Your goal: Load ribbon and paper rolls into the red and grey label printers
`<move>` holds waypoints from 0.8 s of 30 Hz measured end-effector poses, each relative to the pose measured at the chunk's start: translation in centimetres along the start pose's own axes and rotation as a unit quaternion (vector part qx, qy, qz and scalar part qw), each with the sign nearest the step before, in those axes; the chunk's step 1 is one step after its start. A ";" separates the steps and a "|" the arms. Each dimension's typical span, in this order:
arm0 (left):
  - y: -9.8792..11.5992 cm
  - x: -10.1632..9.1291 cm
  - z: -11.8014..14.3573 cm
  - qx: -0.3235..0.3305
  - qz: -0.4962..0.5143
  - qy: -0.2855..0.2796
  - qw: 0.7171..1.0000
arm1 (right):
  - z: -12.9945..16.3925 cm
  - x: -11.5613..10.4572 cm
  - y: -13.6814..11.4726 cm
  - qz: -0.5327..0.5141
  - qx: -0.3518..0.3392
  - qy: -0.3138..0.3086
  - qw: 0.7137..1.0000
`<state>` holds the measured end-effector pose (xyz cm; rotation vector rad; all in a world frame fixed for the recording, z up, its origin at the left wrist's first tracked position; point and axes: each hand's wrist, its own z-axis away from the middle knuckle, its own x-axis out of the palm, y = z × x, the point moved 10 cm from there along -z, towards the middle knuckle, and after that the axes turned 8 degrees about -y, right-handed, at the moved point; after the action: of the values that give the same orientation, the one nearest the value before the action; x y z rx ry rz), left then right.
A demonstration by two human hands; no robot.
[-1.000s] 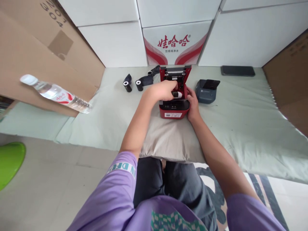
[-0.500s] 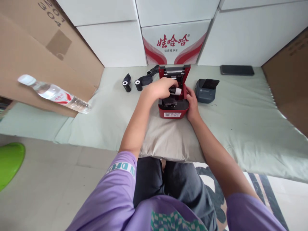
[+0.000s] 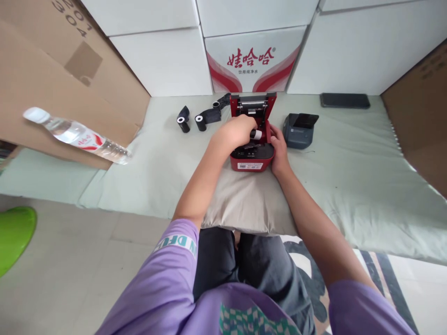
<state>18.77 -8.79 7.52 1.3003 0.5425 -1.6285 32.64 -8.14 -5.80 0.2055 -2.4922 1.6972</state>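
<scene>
From where I stand, the small black roll with a white end (image 3: 256, 134) lies nearly crosswise over the open bay of the red printer (image 3: 259, 153), just behind its dark front panel, its white end toward the right-hand wall. The left hand (image 3: 237, 131) is nearer and reaches in from the left, looking closed around the roll's other end, though its fingertips are mostly hidden. Whether the roll touches the bay floor I can't tell. The right hand (image 3: 280, 151) cups the printer's right side, fingers bent along the wall; how firmly it grips doesn't show. The raised lid (image 3: 254, 105) stands behind both roll and left hand.
</scene>
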 end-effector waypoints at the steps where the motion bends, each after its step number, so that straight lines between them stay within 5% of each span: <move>1: 0.1 0.0 0.0 0.000 0.001 0.001 1.000 | 0.0 0.0 0.0 -0.004 0.000 0.002 1.000; 9: 1.1 1.0 -1.2 0.051 0.020 -0.015 0.998 | 0.0 0.0 -0.1 0.018 0.004 -0.007 1.000; 17: 0.3 0.7 -2.0 0.026 -0.016 0.045 0.999 | 0.0 0.0 -0.1 0.008 -0.004 -0.011 1.000; 24: 0.0 1.6 -3.0 0.028 -0.024 0.029 0.999 | 0.0 0.1 0.0 0.000 -0.010 -0.018 1.000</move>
<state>20.26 -7.02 5.07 1.3898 0.5710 -1.6597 32.52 -8.14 -5.79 0.2361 -2.5342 1.6822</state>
